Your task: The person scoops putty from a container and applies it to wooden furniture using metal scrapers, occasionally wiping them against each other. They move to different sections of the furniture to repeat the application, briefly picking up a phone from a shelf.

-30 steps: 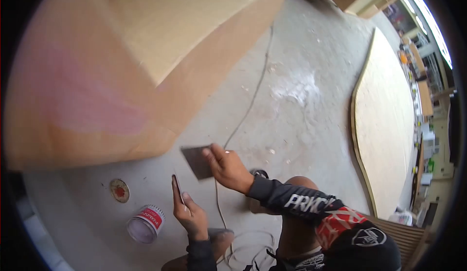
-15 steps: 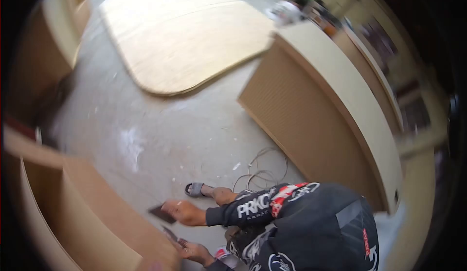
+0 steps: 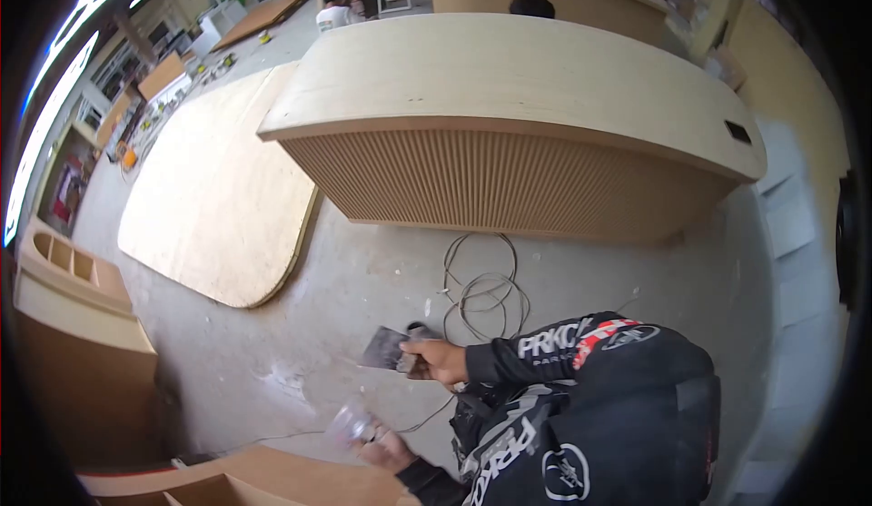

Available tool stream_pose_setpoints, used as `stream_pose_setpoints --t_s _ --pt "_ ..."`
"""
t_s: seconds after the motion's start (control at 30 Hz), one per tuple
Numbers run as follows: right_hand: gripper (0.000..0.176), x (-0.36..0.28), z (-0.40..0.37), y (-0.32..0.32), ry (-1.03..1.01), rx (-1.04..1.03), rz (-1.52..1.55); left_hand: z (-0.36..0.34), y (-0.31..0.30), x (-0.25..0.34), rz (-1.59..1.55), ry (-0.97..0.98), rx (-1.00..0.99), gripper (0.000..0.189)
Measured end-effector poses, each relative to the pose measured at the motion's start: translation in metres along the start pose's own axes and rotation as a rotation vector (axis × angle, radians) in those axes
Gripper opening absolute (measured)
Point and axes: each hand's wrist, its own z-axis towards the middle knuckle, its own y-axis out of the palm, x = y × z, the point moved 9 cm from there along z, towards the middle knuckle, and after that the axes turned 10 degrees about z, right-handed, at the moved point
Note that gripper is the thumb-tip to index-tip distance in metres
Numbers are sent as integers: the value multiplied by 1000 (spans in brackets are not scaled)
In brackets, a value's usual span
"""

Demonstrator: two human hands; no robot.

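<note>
Blade [image 3: 382,350], dark and flat, juts from a person's right hand [image 3: 440,361], fingers closed on its near end above the concrete floor [image 3: 381,274]. Nearer the wearer, the left hand [image 3: 388,451] has its fingers closed on a pale piece [image 3: 345,421], too blurred to identify. Sound handling probably calls for a firm, level grip, the blade's free edge kept clean and clear of the opposite fingers. Beyond the hands lie a loose cable coil [image 3: 465,299] and a ribbed unit [image 3: 436,170]; a rounded panel [image 3: 218,188] lies at left, and a brown cabinet [image 3: 300,479] edges in below. Compared with half a second earlier, the view is swung round: the ribbed unit, then at right, spans the upper middle, and the left hand's piece, then a narrow dark sliver, shows broad and pale.
</note>
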Motion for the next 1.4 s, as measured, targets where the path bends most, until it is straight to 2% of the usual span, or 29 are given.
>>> stream_pose_setpoints --t_s 0.07,0.17,0.27,0.3,0.4,0.43,0.53,0.57,0.63,0.67,0.73,0.8,0.83,0.87,0.9,0.93,0.97,1.0,1.03,1.07,1.1,1.13,1.2,1.27,1.33,1.37,1.4 --pt "21 -4 -40 -17 -37 0 36 -29 30 -46 174 22 -65 46" --pt "25 -25 -93 -28 -80 26 19 -74 83 -109 331 -20 -298 43" --pt "27 -34 -110 -32 -110 45 -30 -110 129 -127 525 31 -493 42" --pt "33 -42 -118 -31 -123 10 -104 -120 139 -134 540 35 -486 39" --pt "39 -69 -133 -41 -204 -54 -307 -147 162 -144 690 248 -534 33" --pt "38 -82 -145 -46 -221 -64 -402 -158 165 -154 696 247 -482 29" --pt "39 -111 -172 -57 -270 -107 -638 -170 169 -178 795 271 -539 31" --pt "39 -123 -181 -66 -276 -136 -678 -178 167 -192 737 266 -524 25" --pt "43 -161 -213 -95 -302 -149 -774 -181 153 -235 870 297 -551 35" --pt "44 -194 -237 -113 -445 -123 -954 -173 138 -261 938 298 -580 40" --pt "45 -253 -286 -145 -732 -24 -1307 -166 122 -312 1259 462 -699 22" --pt "30 -329 -366 -191 -895 130 -1242 -210 128 -353 1270 398 -724 15" --pt "23 -366 -397 -221 -950 194 -1165 -222 125 -372 1257 318 -571 16" --pt "15 -408 -457 -235 -1363 175 -994 -221 105 -398 853 -12 -519 13" --pt "13 -443 -512 -254 -1351 312 -930 -222 89 -418 759 -240 -483 12" --pt "14 -479 -557 -274 -1800 395 -976 -223 79 -430 653 -464 -438 11" --pt "19 -509 -592 -330 -1360 667 -613 -239 76 -438 756 -403 -334 9" --pt "23 -542 -652 -353 -1648 877 -757 -254 78 -441 786 -403 -317 8" --pt "23 -560 -717 -352 -1673 1198 -973 -267 77 -444 817 -403 -297 8" --pt "19 -588 -760 -373 -1674 1434 -1065 -275 73 -448 850 -400 -275 7" --pt "24 -616 -795 -391 -1597 1633 -1229 -266 59 -445 812 -425 -264 11" --pt "36 -632 -824 -385 -1676 1603 -1421 -260 62 -429 1108 -233 -369 13" --pt "54 -689 -841 -430 -1215 1839 -1723 -261 72 -409 1667 192 -557 16" --pt "67 -717 -837 -453 -914 1783 -1820 -271 85 -405 2057 541 -659 12" --pt "73 -733 -825 -468 -533 1710 -1916 -244 60 -391 1340 114 -380 16" --pt "70 -761 -801 -498 -299 1716 -2056 -233 35 -382 1218 99 -306 16" --pt "63 -762 -798 -505 -420 1633 -2022 -227 18 -362 1118 69 -278 17"
